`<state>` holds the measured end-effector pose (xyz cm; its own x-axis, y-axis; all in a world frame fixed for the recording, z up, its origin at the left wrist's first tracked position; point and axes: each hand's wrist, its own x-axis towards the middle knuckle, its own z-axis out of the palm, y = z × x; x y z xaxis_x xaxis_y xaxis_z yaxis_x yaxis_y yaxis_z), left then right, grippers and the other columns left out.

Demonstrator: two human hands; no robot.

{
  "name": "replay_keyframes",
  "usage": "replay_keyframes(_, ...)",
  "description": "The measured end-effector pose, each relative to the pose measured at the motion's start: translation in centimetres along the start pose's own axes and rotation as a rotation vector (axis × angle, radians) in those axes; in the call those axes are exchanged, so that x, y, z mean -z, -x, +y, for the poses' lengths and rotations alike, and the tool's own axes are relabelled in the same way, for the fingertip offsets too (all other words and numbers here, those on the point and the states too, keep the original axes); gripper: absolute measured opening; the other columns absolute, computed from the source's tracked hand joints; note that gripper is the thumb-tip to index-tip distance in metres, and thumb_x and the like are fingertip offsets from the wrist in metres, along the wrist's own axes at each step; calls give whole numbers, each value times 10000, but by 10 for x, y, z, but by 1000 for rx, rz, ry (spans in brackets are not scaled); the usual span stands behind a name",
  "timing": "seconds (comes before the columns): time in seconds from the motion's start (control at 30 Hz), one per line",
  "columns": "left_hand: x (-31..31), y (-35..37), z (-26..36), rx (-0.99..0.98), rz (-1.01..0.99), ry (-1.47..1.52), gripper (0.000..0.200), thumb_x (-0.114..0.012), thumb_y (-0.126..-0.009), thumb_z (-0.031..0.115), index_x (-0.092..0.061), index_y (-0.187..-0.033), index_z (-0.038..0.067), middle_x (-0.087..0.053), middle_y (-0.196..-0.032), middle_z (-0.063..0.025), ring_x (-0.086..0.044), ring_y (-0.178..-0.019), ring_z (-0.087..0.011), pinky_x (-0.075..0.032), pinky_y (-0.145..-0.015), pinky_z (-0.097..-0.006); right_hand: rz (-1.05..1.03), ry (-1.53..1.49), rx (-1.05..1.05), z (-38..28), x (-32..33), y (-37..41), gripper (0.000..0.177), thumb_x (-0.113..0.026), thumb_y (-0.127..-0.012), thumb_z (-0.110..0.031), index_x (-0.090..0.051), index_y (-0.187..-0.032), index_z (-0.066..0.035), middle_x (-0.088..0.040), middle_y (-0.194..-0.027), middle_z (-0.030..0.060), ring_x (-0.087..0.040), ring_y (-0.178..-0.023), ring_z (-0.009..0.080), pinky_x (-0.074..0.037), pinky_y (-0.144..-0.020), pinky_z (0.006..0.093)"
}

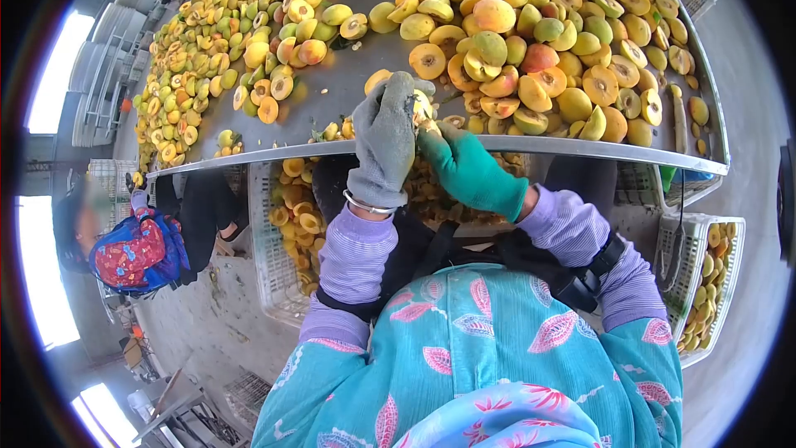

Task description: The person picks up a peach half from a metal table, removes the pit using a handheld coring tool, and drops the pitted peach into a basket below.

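Note:
My left hand (386, 137), in a grey glove, is closed around a yellow apricot-like fruit piece (423, 106) just over the near edge of the metal table (348, 75). Opposite it, my right hand (471, 166) in a green glove has its fingertips pinched against the same piece. Whether a small tool sits between the fingers is hidden. Halved yellow-orange fruit with open pit hollows (428, 60) lies right beyond both hands, some cut side up. A large heap of fruit (572, 41) covers the table's right side.
More halves (224, 41) spread over the table's far left. Below the edge stands a white crate (278, 270) of fruit; another crate (670, 257) is at the right. A wooden-looking stick (679, 120) lies at the table's right end. Another person (141, 249) sits at the left.

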<state>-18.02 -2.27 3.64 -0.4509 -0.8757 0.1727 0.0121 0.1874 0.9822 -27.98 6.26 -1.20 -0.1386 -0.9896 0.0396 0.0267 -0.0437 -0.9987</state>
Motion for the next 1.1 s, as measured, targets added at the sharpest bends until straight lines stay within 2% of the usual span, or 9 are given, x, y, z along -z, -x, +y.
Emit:
replay_keyframes(0.1,-17,-2,-5,19,174,19,283,-537,-983,231,-681,-946,-10,-676,-846,-66,-639,-761,-126,-510,-705,-249,173,-96,-70,-12,-15,7,404,-449,-1037,-326,-603,-1075,46,-633,-768,175,-602,-689,230,-489,-646,362)
replay_keyframes(0.23,1,-12,8,378,-197,47,318,-552,-983,253,-679,-931,-33,-680,-855,-88,-635,-748,-145,-519,-684,-270,151,-198,-94,-2,-19,10,448,-445,-1031,-398,-600,-965,17,-576,-680,73,-543,-572,195,-443,-535,313)
replay_keyframes(0.33,-18,-20,10,273,-34,-64,328,-565,-966,264,-691,-905,-33,-676,-803,-75,-625,-713,-136,-516,-667,-272,172,-594,-496,-33,-23,4,485,-400,-1026,-523,-569,-894,-88,-492,-612,-2,-438,-439,100,-377,-401,268)
replay_keyframes(0.5,3,-71,-8,343,-795,-276,330,-591,-943,266,-689,-881,-43,-658,-743,-80,-619,-697,-144,-518,-650,-300,-98,-901,-556,-21,-13,7,468,-398,-995,-609,-511,-873,-171,-458,-586,-21,-397,-410,113,-347,-394,268)
replay_keyframes(0.6,1,-58,-6,98,-684,112,395,-557,-960,331,-666,-904,-44,-649,-737,-100,-620,-691,-174,-522,-651,-312,-200,-1230,-461,-42,-5,9,446,-405,-1007,-575,-515,-872,-165,-459,-594,-40,-414,-429,111,-372,-431,264)
replay_keyframes(0.77,-3,-25,-13,377,-401,592,415,-486,-986,350,-647,-882,-18,-624,-762,-128,-623,-704,-213,-528,-655,-322,-365,-1237,-551,-29,-1,11,456,-431,-984,-609,-521,-855,-181,-447,-582,-55,-421,-455,97,-361,-449,272)
replay_keyframes(0.83,8,-15,-5,260,-386,433,418,-469,-994,345,-641,-864,-13,-623,-755,-127,-621,-707,-206,-527,-667,-321,-351,-965,-565,-39,-4,13,450,-430,-989,-599,-525,-858,-179,-447,-578,-55,-415,-451,94,-348,-437,261)
replay_keyframes(1.0,40,-15,20,-217,-634,-204,328,-457,-1003,281,-633,-950,10,-635,-811,-114,-629,-747,-191,-529,-706,-314,-756,-1427,-643,-19,-6,10,454,-410,-1008,-570,-532,-833,-168,-432,-568,-62,-386,-425,93,-334,-425,254)
replay_keyframes(1.1,43,25,23,256,116,483,332,-491,-1000,303,-633,-989,4,-649,-845,-106,-647,-812,-199,-550,-716,-319,-955,-1628,-585,-16,-38,7,450,-401,-1014,-559,-533,-845,-163,-423,-564,-56,-385,-428,95,-326,-428,279)
